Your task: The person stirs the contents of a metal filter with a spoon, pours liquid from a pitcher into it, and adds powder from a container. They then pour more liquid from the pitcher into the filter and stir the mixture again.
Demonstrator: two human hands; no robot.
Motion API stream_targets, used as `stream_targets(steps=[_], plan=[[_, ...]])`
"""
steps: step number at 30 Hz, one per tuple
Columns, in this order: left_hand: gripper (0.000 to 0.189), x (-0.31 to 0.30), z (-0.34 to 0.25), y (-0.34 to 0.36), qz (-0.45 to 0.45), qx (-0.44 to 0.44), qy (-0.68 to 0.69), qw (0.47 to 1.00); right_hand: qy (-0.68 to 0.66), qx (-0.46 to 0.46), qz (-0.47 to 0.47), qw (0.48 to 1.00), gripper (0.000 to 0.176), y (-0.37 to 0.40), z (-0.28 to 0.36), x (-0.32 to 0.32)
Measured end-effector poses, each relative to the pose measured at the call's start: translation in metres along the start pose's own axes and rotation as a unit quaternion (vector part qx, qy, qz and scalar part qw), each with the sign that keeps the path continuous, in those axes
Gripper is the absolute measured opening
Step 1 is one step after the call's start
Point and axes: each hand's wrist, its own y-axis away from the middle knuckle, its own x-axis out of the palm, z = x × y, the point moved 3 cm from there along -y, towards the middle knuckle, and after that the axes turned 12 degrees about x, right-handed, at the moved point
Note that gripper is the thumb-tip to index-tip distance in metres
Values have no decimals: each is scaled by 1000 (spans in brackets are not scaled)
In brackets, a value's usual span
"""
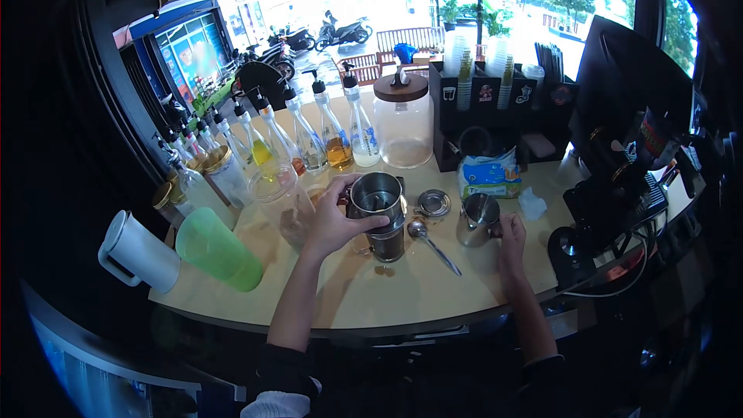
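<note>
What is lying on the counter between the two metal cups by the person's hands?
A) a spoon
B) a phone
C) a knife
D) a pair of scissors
A: a spoon lies on the counter, between the metal cup gripped by the left hand and the small pitcher beside the right hand.

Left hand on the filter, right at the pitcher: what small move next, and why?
Probably lift the pitcher toward the filter: the left hand steadies the open filter, the lid lies beside it, and the right hand is at the pitcher.
</note>
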Motion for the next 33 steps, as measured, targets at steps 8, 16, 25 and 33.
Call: stream_targets(steps=[8,16,25,33], plan=[[83,0,-16,3,41,-2,-52,998,6,-4,10,1000,24,0,-1,0],[94,0,-6,11,19,20,-34,999,31,-4,-7,999,20,-2,-4,-1],[79,-68,2,51,-245,244,-98,933,102,-214,-146,960,14,-6,31,-9],[118,-87,89,87,-291,84,-61,951,305,-433,188,827,15,54,164,184]])
